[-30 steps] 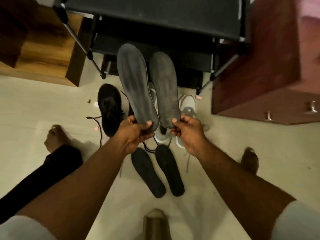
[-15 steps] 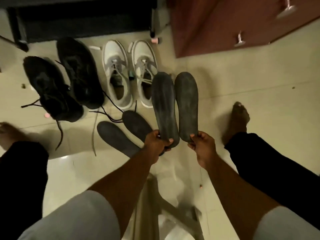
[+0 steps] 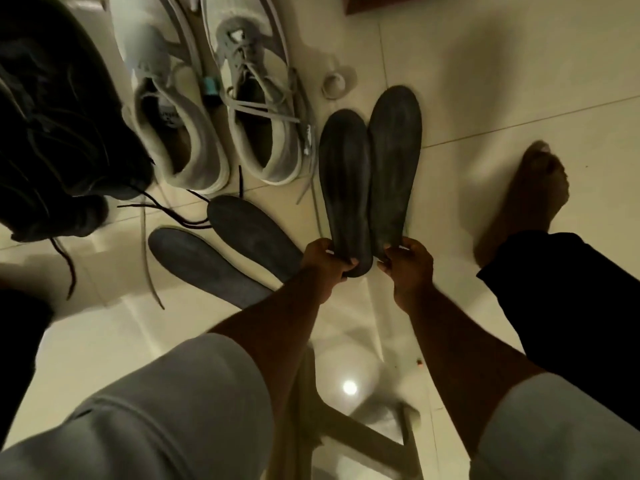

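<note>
Two dark insoles side by side: my left hand (image 3: pixel 327 259) pinches one insole (image 3: pixel 344 188), right hand (image 3: pixel 408 261) pinches the other insole (image 3: pixel 393 168).

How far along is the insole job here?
Done: two insoles lie on the floor beside the black shoes. In hand: the left hand pinches the left held insole by its heel and the right hand pinches the right held insole, next to the white sneakers. Left: probably laying this pair down too.
</note>
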A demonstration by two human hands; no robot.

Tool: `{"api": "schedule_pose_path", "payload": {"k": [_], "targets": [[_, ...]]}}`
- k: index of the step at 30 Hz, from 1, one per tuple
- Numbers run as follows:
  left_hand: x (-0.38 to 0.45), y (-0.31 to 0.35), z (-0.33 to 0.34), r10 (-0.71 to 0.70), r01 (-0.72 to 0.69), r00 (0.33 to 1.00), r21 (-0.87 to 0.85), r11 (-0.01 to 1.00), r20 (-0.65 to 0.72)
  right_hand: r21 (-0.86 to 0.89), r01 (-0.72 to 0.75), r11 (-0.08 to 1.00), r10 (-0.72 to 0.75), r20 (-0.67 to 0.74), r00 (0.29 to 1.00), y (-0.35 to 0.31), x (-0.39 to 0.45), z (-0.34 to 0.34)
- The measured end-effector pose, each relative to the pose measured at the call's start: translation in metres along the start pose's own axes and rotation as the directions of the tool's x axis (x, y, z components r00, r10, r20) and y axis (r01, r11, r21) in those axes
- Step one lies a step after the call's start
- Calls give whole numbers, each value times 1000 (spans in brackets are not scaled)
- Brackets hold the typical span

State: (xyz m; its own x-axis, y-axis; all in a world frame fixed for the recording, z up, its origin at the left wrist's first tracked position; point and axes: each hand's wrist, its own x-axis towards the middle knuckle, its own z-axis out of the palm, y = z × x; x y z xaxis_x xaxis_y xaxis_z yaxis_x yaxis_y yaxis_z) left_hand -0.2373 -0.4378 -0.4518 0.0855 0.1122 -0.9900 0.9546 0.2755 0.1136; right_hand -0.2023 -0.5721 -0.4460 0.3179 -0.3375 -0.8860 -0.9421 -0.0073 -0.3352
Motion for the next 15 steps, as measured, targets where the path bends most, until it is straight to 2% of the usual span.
{"api": "schedule_pose_path", "payload": {"k": [3,5,7,9,12,15], "targets": [[2,4,-2,117,-99,990,219,971,-73,-46,2,999,-3,-15,1000,4,3,2],[-4,12,-6,133,-91,986,337,937,-104,-97,4,995,-9,-50,999,4,0,2],[-15,23,-15,134,-78,985,420,904,-106,-132,-7,991,-5,-91,996,-3,-10,2],[-31,36,-24,194,-129,978,499,857,-80,-151,24,988,-39,-97,995,-16,-25,1],[-71,62,-41,355,-270,935,620,737,-15,-262,169,950,-179,-14,984,-50,-64,-1],[-120,102,-61,488,-363,872,700,614,24,-266,317,910,-295,119,948,-96,-108,4]]}}
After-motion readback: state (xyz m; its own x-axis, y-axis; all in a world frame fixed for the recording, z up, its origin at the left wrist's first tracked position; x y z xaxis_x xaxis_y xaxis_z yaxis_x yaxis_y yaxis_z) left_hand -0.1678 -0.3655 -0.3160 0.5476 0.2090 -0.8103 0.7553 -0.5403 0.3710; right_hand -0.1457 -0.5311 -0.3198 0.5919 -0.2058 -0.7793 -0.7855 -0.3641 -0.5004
